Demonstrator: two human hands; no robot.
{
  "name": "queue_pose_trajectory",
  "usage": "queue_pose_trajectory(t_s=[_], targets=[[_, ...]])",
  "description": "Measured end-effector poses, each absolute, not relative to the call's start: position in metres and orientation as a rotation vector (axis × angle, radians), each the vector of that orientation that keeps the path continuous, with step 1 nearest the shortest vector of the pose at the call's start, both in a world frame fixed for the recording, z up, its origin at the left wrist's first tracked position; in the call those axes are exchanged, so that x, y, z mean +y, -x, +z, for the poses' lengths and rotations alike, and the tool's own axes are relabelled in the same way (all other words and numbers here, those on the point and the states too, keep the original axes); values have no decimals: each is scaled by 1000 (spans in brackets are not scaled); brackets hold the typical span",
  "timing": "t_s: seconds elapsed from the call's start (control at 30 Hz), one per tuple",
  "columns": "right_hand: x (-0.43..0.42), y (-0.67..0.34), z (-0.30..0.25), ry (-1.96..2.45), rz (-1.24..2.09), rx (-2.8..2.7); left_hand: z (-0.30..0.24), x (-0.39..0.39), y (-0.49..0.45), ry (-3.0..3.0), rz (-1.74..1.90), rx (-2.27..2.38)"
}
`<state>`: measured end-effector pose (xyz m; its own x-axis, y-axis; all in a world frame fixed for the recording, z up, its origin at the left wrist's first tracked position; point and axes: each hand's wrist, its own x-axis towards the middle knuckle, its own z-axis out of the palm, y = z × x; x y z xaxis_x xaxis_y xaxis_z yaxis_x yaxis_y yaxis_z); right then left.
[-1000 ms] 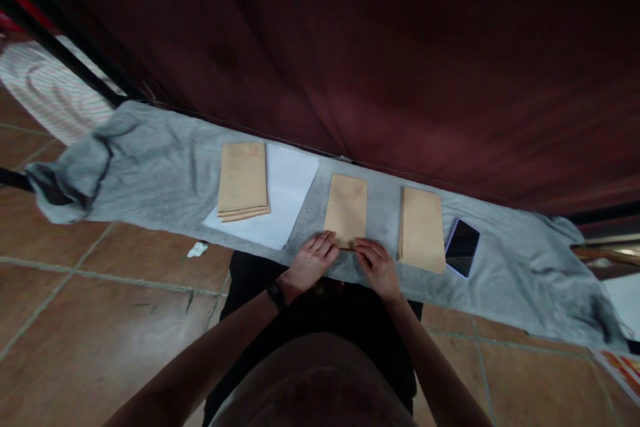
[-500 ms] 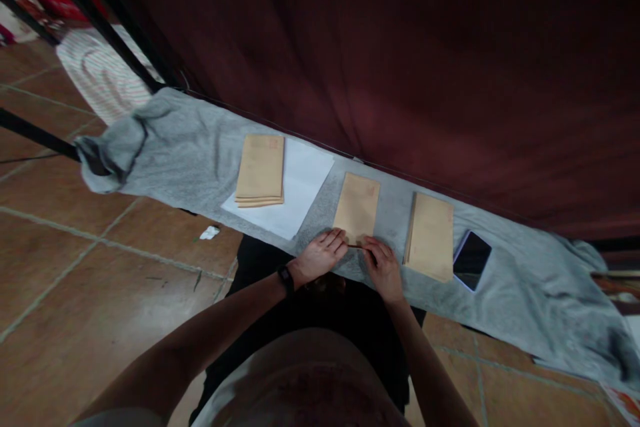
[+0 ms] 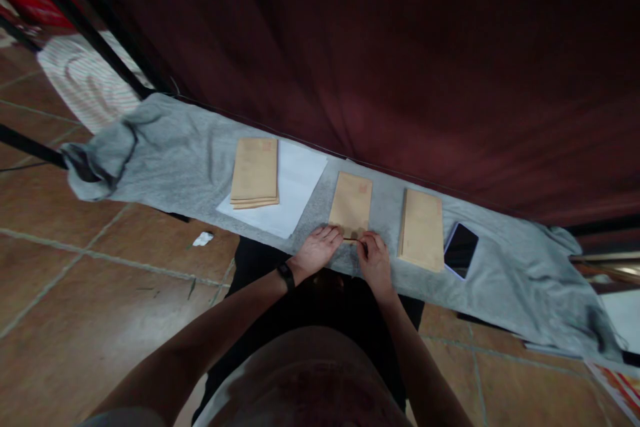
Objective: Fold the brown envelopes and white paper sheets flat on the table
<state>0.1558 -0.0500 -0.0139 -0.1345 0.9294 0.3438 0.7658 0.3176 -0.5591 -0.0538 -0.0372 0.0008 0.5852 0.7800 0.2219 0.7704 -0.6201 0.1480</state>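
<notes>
A brown envelope [image 3: 351, 203] lies on the grey cloth [image 3: 190, 160] in front of me. My left hand [image 3: 317, 248], with a dark wristband, rests on the envelope's near edge with its fingers curled down on it. My right hand [image 3: 374, 259] pinches the same near edge from the right. To the left a stack of brown envelopes [image 3: 255, 172] sits on a white sheet [image 3: 295, 187]. Another stack of brown envelopes [image 3: 421, 228] lies to the right, with a dark phone [image 3: 461, 249] beside it.
A dark red curtain [image 3: 400, 67] hangs right behind the cloth. The floor is brown tile [image 3: 100, 293] with a scrap of white paper [image 3: 203, 238] on it. A black bar [image 3: 90, 27] and striped fabric [image 3: 80, 80] are at the far left.
Both hands stay at the envelope's near edge. My right hand's fingers have drawn closer to the left hand. The view has shifted slightly.
</notes>
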Motion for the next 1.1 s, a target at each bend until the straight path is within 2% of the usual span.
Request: queue_pose_trajectory(t_s=[0.33,0.8,0.93,1.1], targets=[[-50,-151,-14,1544,236,-1942,-6,-33,51,-2629,607,1410],[-58,-139,-5,1554,271,-1939,-7,-51,55,-2680,652,1348],[-75,-112,-4,1459,320,-2080,-15,-61,54,-2688,606,1376],[-87,-104,-11,1573,146,-2184,-13,-62,55,-2715,490,1364]])
